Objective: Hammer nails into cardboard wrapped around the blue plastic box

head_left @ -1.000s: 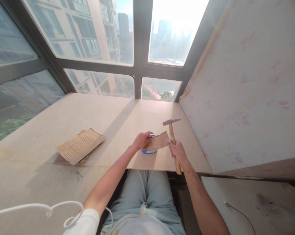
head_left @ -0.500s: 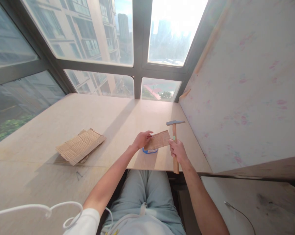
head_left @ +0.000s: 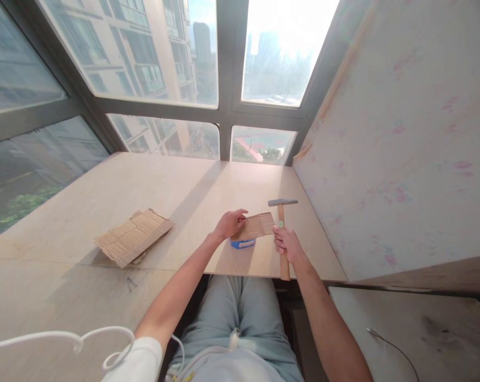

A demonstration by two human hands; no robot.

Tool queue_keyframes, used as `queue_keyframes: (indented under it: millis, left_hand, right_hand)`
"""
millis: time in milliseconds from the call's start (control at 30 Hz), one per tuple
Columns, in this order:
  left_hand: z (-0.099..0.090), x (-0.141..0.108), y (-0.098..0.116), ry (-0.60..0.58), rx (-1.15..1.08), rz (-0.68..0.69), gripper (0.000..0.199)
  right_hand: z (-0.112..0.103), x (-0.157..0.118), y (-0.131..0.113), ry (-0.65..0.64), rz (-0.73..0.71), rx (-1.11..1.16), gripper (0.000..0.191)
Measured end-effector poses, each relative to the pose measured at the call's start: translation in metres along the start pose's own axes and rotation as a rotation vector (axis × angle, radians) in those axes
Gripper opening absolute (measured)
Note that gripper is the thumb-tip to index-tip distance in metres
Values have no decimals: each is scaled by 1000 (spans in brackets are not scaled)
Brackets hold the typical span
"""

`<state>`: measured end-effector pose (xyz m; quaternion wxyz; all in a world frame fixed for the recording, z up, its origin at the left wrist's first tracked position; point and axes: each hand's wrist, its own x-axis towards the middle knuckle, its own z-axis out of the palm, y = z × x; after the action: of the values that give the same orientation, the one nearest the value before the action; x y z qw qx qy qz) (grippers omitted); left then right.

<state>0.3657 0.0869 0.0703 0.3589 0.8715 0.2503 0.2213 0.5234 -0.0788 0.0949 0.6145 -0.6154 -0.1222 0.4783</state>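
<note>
My right hand [head_left: 286, 242] is wrapped round the wooden handle of a hammer [head_left: 282, 212], its metal head upward. Its thumb and fingertip also touch the right edge of a small piece of corrugated cardboard [head_left: 259, 225]. At the left part of that cardboard, my left hand [head_left: 231, 223] is closed in a pinch on a thin metal nail [head_left: 246, 218], only partly visible. Under the cardboard sits a blue object with a white label [head_left: 243, 244], mostly covered, on the wooden tabletop [head_left: 192, 196].
A stack of corrugated cardboard pieces [head_left: 135, 236] lies on the left, with a few loose nails [head_left: 131, 285] nearer me. A white cable [head_left: 60, 335] loops at lower left. Windows [head_left: 160, 53] rise behind, and a patterned wall [head_left: 399, 148] borders the right side.
The hammer and cardboard have shifted very slightly left and the cardboard is tilted a little differently. Both hands keep their holds.
</note>
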Motion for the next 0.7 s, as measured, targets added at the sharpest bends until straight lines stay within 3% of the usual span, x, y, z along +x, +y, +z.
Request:
queue_keyframes:
  millis: [400, 700]
  left_hand:
    - [-21, 9, 9, 11, 63, -10, 31]
    - [-22, 5, 8, 13, 68, -29, 28]
  right_hand:
    - [10, 14, -17, -47, 74, 101, 29]
    - [9, 14, -7, -37, 126, 124, 31]
